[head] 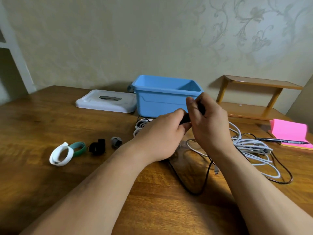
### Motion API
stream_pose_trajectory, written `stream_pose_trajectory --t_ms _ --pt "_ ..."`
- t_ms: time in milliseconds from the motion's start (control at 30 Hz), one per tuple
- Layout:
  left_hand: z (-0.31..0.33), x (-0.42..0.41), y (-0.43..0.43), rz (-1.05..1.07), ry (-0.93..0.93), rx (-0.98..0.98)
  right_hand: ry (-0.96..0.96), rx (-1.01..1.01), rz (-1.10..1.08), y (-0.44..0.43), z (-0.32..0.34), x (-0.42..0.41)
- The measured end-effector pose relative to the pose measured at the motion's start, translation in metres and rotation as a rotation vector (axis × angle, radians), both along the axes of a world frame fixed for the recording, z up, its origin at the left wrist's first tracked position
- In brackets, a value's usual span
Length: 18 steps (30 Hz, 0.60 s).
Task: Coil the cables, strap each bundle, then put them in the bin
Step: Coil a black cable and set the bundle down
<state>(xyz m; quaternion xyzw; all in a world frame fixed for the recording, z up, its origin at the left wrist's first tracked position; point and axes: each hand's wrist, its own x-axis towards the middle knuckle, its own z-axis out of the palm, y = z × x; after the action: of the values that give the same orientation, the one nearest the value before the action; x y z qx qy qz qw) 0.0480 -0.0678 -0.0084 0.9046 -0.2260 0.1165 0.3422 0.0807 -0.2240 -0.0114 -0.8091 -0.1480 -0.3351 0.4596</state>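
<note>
Two hands meet above a wooden table [50, 119]. The left hand [162, 133] curls its fingers round a black cable [185, 119] gathered into a small bundle. The right hand [209, 122] grips the same bundle from above, thumb raised. A loose loop of this cable hangs down to the table beneath the wrists. Both forearms reach forward, hands touching. An open blue bin [152, 99] stands just beyond the hands. A tangled white cable [250, 146] lies to the right of the right hand.
</note>
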Motion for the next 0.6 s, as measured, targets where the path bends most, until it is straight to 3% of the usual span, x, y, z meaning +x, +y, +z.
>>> stream_pose_trajectory --t_ms 133,233,400,500,600 --pt "0.001 -0.008 0.006 0.139 -0.117 0.143 0.027 0.013 0.113 0.009 -0.003 -0.011" --pt "0.002 -0.015 0.04 0.2 -0.028 -0.08 0.138 0.101 0.29 0.02 0.0 -0.02" --pt "-0.005 -0.02 0.137 0.328 0.069 -0.567 0.135 -0.454 0.233 0.054 0.007 -0.015" --pt "-0.006 -0.029 0.161 0.359 0.014 -0.633 0.059 -0.794 0.264 0.095 0.006 -0.011" --pt "-0.012 -0.034 0.165 0.369 -0.008 -0.695 0.109 -1.04 0.231 0.133 0.005 -0.006"
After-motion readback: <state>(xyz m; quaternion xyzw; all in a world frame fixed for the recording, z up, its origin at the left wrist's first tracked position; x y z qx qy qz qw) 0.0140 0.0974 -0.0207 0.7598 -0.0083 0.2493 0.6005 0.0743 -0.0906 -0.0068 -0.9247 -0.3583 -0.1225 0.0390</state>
